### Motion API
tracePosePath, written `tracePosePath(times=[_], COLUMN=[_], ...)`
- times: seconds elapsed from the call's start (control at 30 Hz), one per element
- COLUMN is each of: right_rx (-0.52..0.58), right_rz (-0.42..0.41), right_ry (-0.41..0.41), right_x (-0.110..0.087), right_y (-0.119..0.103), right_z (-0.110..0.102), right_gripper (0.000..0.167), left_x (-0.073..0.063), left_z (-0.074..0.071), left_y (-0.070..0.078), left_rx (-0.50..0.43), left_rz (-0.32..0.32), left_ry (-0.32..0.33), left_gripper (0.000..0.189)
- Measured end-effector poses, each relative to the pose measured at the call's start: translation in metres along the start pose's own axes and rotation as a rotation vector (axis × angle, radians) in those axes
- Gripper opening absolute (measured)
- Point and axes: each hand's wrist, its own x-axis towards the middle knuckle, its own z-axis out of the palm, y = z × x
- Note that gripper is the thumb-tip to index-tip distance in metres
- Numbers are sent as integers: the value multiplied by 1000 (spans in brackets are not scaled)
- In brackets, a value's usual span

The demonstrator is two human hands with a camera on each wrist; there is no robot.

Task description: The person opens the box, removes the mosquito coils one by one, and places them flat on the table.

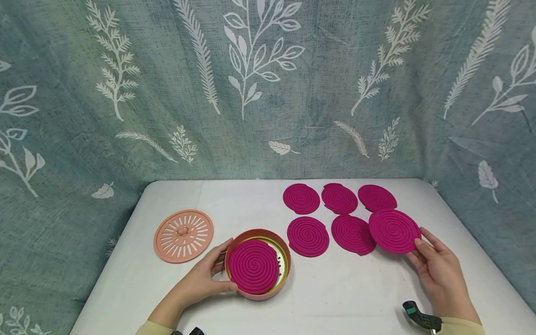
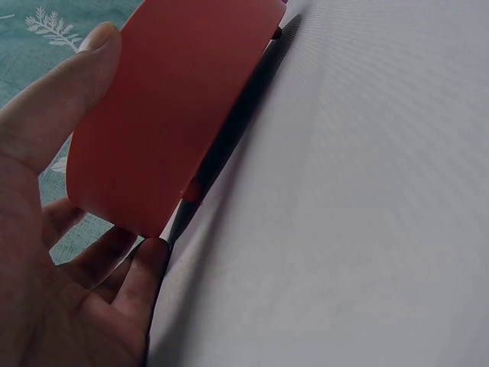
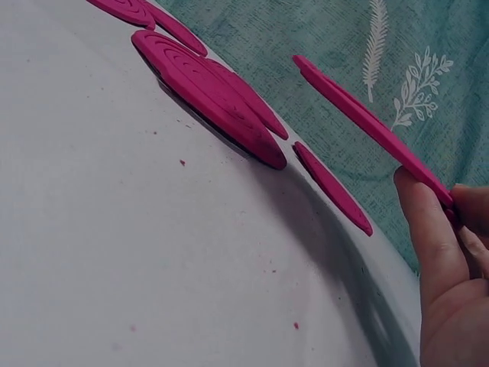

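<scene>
My left hand (image 1: 205,277) holds a round coral-red tin (image 1: 286,274) by its outer side, thumb at the near edge and fingers round the left wall. Inside the tin lies a magenta mosquito coil (image 1: 253,266), with part of the gold and white floor showing beside it. In the left wrist view the tin's wall (image 2: 176,107) stands between thumb and fingers. My right hand (image 1: 441,267) pinches another mosquito coil (image 1: 394,231) by its right edge. The right wrist view shows this coil (image 3: 367,118) raised off the table, thumb and fingers on its rim.
Several more mosquito coils (image 1: 307,236) lie flat in two rows on the white table (image 1: 326,298) at back right. A slotted coral lid (image 1: 183,236) lies left of the tin. Small dark red crumbs (image 3: 182,162) dot the cloth. A patterned curtain (image 1: 268,139) hangs behind.
</scene>
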Motion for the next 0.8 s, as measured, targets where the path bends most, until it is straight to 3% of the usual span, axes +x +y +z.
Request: tracePosePath(times=[0.13, 0.3, 0.53, 0.8], right_rx=[15, 21, 25, -49], right_rz=[-2, -15, 8, 23], right_ry=[30, 59, 127, 153], right_x=[2, 5, 7, 11], right_y=[-1, 0, 4, 6], right_z=[-4, -8, -14, -19], right_gripper=[62, 76, 79, 80], left_x=[0, 1, 1, 0], left_z=[0, -1, -1, 0], left_y=[1, 0, 1, 1], left_rx=[-5, -9, 2, 0], left_rz=[1, -3, -15, -19], left_ry=[-1, -2, 3, 2], left_gripper=[115, 114, 113, 112])
